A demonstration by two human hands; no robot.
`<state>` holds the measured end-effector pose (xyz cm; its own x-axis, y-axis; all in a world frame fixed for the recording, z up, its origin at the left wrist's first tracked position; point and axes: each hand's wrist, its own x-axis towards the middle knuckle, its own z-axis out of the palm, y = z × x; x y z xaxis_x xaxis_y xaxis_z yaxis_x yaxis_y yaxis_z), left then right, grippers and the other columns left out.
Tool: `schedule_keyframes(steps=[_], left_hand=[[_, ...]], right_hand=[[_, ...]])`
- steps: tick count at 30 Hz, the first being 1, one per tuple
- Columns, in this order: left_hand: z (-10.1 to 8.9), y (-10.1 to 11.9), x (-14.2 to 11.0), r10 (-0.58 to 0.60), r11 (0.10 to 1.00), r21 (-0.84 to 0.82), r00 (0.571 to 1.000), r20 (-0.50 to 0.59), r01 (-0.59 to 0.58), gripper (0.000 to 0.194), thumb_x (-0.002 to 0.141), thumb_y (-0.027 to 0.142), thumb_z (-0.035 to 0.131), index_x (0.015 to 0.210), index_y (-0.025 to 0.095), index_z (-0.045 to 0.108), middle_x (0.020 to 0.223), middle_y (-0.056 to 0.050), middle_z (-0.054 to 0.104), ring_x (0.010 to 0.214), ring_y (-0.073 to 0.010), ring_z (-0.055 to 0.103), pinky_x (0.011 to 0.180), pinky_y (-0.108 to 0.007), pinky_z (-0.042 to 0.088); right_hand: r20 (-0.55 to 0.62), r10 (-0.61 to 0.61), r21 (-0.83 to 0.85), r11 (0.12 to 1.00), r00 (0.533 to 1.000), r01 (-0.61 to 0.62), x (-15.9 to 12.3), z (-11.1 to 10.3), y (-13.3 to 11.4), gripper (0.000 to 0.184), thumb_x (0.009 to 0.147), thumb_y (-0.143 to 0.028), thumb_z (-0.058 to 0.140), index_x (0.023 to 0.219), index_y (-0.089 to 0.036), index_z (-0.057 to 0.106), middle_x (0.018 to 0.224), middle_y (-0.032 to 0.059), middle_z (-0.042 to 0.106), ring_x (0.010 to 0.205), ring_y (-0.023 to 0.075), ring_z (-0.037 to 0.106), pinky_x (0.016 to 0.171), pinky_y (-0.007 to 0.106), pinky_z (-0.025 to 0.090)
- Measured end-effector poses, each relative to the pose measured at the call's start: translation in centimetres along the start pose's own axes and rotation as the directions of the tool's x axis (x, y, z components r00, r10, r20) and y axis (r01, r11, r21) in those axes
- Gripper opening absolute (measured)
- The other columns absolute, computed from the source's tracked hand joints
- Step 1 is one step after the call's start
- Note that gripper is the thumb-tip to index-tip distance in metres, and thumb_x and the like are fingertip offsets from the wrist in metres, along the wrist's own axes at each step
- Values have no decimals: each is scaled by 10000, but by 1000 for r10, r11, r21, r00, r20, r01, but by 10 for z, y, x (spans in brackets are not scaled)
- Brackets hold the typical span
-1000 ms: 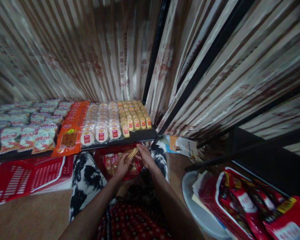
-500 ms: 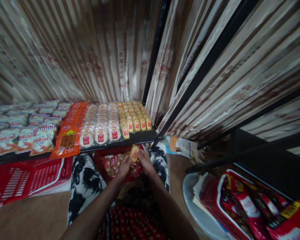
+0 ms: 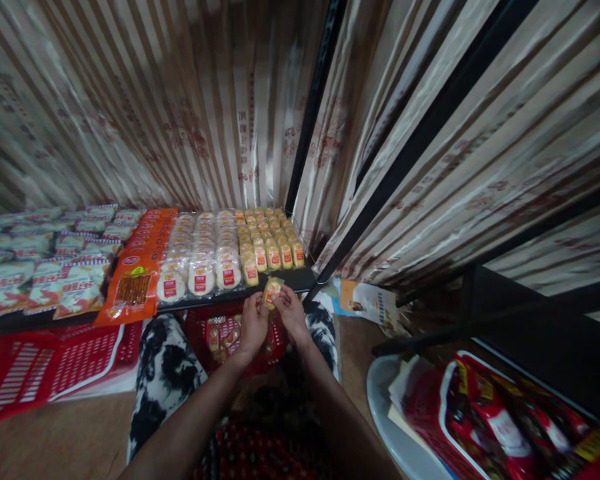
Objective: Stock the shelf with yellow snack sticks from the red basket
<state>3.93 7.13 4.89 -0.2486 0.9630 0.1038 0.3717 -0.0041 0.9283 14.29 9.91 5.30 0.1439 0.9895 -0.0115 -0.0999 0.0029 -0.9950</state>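
Between my two hands is a small yellow wrapped snack cake (image 3: 271, 291) with a red and white label, held just in front of the shelf edge. My right hand (image 3: 291, 313) pinches it from the right with thumb and fingers. My left hand (image 3: 255, 325) has its curled fingers at the packet's left side. Behind it on the black shelf (image 3: 280, 279) stand rows of matching yellow packets (image 3: 273, 252). Below my hands, a red basket (image 3: 196, 333) between my knees contains several loose packets (image 3: 223, 335).
Left along the shelf lie round white wrapped cakes (image 3: 201, 277), orange packets (image 3: 133, 280) and white snack bags (image 3: 85, 287). Another red basket (image 3: 80, 360) is beneath. At right are a black post (image 3: 347, 250), a grey basin (image 3: 380, 387) and a basket of red packets (image 3: 505, 427).
Both hands have raised the yellow packet slightly and brought it closer to the shelf edge. It is turned, with more of its label facing up. The view has shifted a little.
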Motion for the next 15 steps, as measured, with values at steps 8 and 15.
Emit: schedule_keyframes(steps=[8,15], left_hand=[[-4,16,11,304,915,275,953,9,-295,418,799,83,418,1200,152,515,1178,-124,550,1128,-221,513,970,-409,454],[-14,16,21,484,739,530,875,12,-415,413,804,73,432,1192,158,548,1285,-128,500,1229,-268,420,1043,-475,379]], right_hand=[[-62,-108,-113,989,992,101,39,12,-7,343,694,-308,626,1012,-198,558,893,41,674,792,157,633,785,313,508],[-17,-162,-265,952,987,152,54,18,-11,327,722,-307,583,1026,-187,576,895,46,656,793,163,623,761,309,510]])
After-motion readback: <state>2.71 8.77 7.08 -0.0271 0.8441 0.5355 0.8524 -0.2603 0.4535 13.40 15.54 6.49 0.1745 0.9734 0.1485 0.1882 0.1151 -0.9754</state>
